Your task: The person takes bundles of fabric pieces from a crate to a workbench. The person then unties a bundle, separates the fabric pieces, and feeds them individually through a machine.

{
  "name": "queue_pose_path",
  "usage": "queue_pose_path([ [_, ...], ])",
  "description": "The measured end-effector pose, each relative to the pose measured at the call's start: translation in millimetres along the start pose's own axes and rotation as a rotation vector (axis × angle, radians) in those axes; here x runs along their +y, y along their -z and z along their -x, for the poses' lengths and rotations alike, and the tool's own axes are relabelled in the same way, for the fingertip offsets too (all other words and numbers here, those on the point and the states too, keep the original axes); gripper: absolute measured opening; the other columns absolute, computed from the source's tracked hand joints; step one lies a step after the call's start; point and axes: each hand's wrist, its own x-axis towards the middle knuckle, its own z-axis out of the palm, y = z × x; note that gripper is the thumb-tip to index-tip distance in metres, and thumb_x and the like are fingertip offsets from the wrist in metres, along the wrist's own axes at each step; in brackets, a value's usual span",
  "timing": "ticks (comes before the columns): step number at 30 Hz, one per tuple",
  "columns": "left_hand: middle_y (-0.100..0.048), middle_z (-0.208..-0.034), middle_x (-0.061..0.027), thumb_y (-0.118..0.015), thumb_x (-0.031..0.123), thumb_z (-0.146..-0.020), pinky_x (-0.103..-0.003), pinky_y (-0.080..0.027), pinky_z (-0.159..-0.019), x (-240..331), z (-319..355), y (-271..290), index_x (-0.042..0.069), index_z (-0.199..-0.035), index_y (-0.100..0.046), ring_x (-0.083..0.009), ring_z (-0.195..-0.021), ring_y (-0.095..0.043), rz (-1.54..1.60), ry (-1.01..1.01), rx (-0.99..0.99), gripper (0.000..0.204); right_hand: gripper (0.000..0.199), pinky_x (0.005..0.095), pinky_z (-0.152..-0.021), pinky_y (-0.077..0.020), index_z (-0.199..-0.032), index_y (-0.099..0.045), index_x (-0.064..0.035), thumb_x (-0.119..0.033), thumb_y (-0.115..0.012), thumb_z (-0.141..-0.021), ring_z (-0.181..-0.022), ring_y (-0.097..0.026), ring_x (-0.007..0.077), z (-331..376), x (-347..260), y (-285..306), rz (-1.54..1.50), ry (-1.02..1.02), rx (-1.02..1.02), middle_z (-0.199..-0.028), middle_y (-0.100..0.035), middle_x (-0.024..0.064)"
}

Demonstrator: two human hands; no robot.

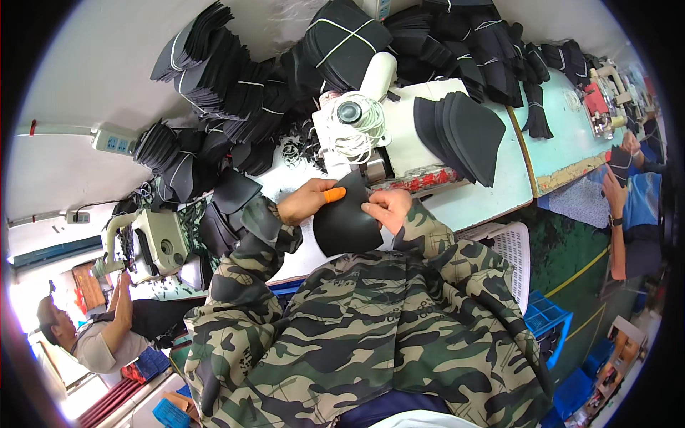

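Note:
A flat black sheet piece [347, 225], pointed at the top and wider below, is held in front of my chest by both hands. My left hand [308, 200], with an orange finger cover on one finger, pinches its upper left edge. On its right edge, my right hand [389, 209] grips with thumb and fingers. The upper tip of the piece lies close to the working end of a white machine [421, 96], which has a coil of white cord [357, 135] on top. Several similar black pieces [460, 135] lie fanned on the machine's right side.
Tied stacks of black pieces [346, 43] line the back of the table [499, 203]. Loose black pieces [235, 191] lie left of my hands. A white basket [510, 260] and blue crate [548, 317] stand at right. Co-workers sit at machines on the left [153, 246] and right [603, 107].

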Motion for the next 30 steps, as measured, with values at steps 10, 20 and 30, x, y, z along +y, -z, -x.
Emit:
queue_pose_path([
  [10,-0.061,-0.073,0.0006,-0.051,0.023,-0.093,-0.022,-0.043,-0.056,13,-1,9,-0.001,-0.099,-0.062,-0.0045,-0.061,-0.050,-0.599,0.039,0.150,0.027,0.018,0.0306,-0.061,-0.0489,-0.082,-0.065,-0.0018,-0.019,-0.062,-0.079,-0.064,-0.064,0.0228,-4,-8,30,0.217,0.071,0.144,-0.071,-0.065,0.0125],
  [20,-0.060,-0.070,0.0002,-0.051,0.025,-0.093,-0.022,-0.043,-0.057,20,-7,6,-0.002,-0.095,-0.062,-0.0055,-0.061,-0.050,-0.597,0.010,0.088,0.030,0.019,0.0280,-0.054,-0.0457,-0.085,-0.064,-0.0005,-0.017,-0.064,-0.076,-0.057,-0.059,0.0157,-5,-12,49,0.198,0.127,0.178,-0.067,-0.063,0.0077],
  [30,-0.059,-0.071,-0.0025,-0.048,0.022,-0.093,-0.023,-0.045,-0.056,13,-24,-17,-0.004,-0.095,-0.060,-0.0089,-0.061,-0.054,-0.404,-0.081,0.242,0.028,0.027,0.0417,-0.073,-0.0461,-0.089,-0.059,-0.0030,-0.023,-0.066,-0.073,-0.085,-0.058,0.0328,-24,-23,43,0.910,0.216,0.152,-0.082,-0.060,0.0150],
])
